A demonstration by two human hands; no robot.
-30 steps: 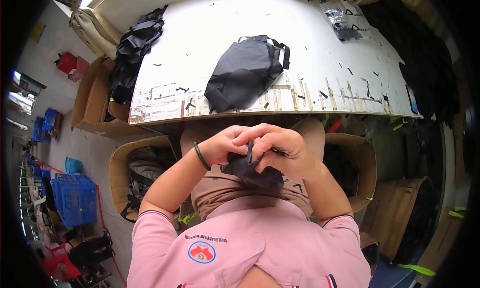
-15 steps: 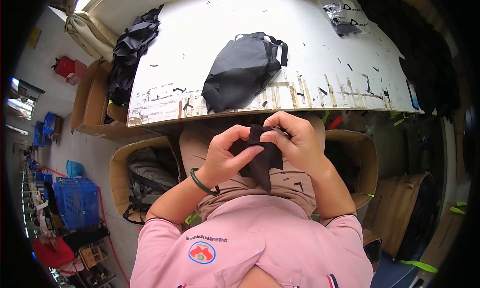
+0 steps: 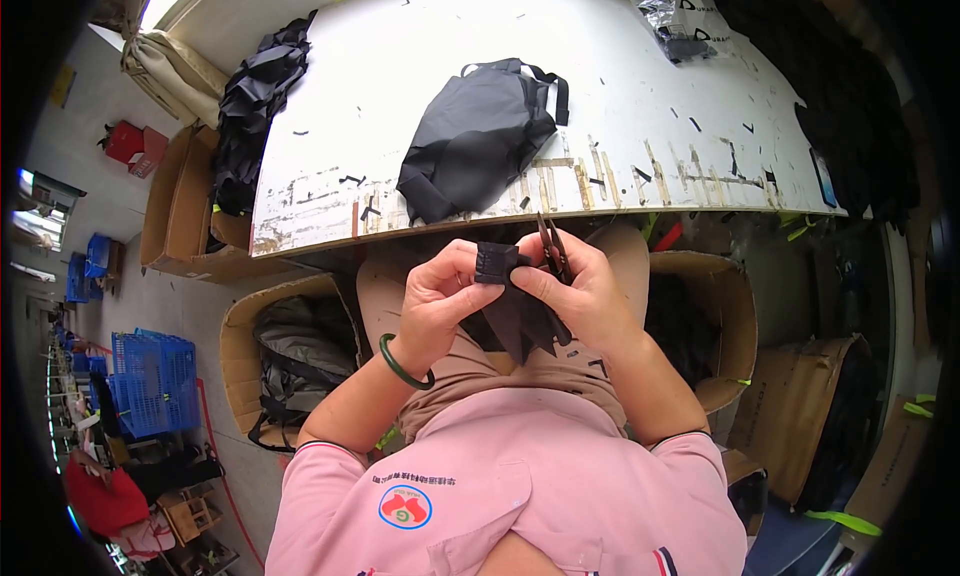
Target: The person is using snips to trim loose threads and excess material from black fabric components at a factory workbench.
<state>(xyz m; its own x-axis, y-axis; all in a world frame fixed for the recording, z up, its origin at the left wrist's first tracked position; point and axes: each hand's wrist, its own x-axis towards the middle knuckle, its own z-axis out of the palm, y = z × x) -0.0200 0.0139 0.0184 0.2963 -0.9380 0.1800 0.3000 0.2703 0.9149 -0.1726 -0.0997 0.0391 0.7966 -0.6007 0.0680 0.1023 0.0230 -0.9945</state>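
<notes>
A small black fabric piece [image 3: 518, 321] hangs over my lap, its thick folded band uppermost. My left hand [image 3: 440, 301] pinches the band's left end between thumb and fingers. On the other side my right hand [image 3: 580, 291] presses its thumb on the fabric and also holds a pair of dark thread snips [image 3: 553, 248], whose tips point up toward the table edge. Beyond my hands a black bag [image 3: 478, 141] with a strap loop lies flat on the white table [image 3: 340, 106].
Black fabric is heaped at the table's left [image 3: 262, 106] and right [image 3: 855, 106]. A clear plastic bag [image 3: 675, 21] lies at the far right. Cardboard boxes flank my legs, the left box [image 3: 236, 351] holding grey and black bags. Black scraps dot the tabletop.
The fabric band has shifted a little left and turned to face up. The snips, mostly hidden before, now stick up from my right hand.
</notes>
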